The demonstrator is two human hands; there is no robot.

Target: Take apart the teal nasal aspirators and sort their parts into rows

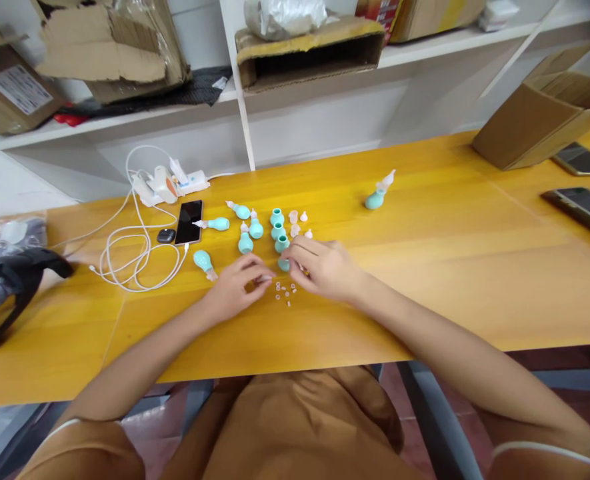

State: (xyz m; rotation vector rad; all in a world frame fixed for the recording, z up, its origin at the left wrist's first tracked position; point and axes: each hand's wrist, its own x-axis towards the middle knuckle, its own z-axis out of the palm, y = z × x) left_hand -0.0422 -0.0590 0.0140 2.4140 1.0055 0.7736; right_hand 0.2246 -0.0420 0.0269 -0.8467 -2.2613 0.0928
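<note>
Both my hands rest on the yellow table (425, 267) among small parts. My left hand (237, 287) is curled, its fingertips pinched around a small pale piece I cannot make out. My right hand (322, 267) is bent over a teal bulb (283, 264), fingers closed against it. Several tiny clear bits (285, 292) lie between the hands. Beyond them are several teal rubber bulbs (277, 217), some fitted with clear tips (245, 240), plus loose clear tips (293, 217). One assembled bulb (377, 195) stands apart to the right.
A black phone (189, 221), white cables (135, 257) and a charger (162, 183) lie at the left. A black bag (9, 287) sits at the far left. An open cardboard box (545, 120) and two phones (582, 208) occupy the right. Shelves with boxes stand behind.
</note>
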